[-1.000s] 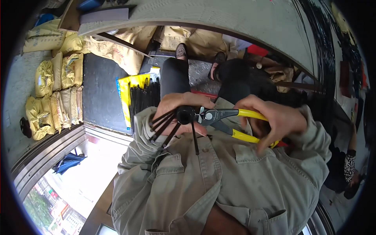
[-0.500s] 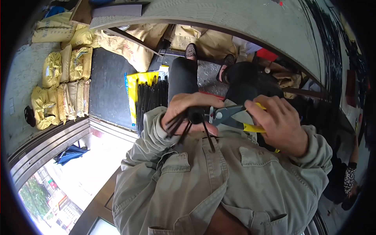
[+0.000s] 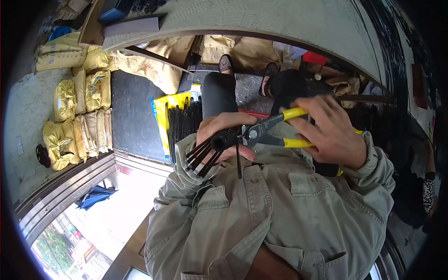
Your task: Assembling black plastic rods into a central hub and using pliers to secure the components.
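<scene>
Bundle of black rods (image 3: 198, 157), fanning left from a round black tube (image 3: 224, 139), sits mid-scene; the left hand (image 3: 218, 127) is wrapped around it; the right hand (image 3: 329, 134) grasps the pliers (image 3: 253, 134), their handles spread; the tips stand at the tube's right side, though I cannot tell whether they clamp anything; the step looks like plier work there; the next move seems to call for a steady left hold and a measured squeeze.
</scene>
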Demonstrator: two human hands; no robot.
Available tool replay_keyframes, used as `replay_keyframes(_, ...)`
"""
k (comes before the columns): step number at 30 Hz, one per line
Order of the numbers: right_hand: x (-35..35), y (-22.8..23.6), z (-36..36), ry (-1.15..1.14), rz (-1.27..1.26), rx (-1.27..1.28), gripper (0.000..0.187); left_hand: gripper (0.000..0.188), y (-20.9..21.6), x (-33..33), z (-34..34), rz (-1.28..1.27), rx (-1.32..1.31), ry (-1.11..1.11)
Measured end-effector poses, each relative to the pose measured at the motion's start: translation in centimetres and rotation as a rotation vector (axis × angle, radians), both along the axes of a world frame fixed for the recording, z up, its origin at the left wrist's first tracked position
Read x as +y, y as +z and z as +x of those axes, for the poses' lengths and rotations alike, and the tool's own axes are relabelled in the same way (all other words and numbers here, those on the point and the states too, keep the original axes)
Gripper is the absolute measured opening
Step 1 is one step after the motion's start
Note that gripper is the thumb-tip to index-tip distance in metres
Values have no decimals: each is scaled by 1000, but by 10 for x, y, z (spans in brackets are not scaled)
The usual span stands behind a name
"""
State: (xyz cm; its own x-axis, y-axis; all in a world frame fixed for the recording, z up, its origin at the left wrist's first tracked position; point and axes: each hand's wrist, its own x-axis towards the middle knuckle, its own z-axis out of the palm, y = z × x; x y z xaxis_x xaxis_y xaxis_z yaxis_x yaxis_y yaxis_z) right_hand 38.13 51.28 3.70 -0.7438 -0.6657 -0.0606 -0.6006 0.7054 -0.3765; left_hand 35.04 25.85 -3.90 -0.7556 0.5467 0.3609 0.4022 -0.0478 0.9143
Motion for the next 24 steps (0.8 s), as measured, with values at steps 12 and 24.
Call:
replay_keyframes(12,-11,-8,-14,5,-48,210,37,63,4,-2,2,55,-113,180)
replay_keyframes(24,-61,-107,-2,-203,-529,175,20,85,-7,18,6,257,-268,532)
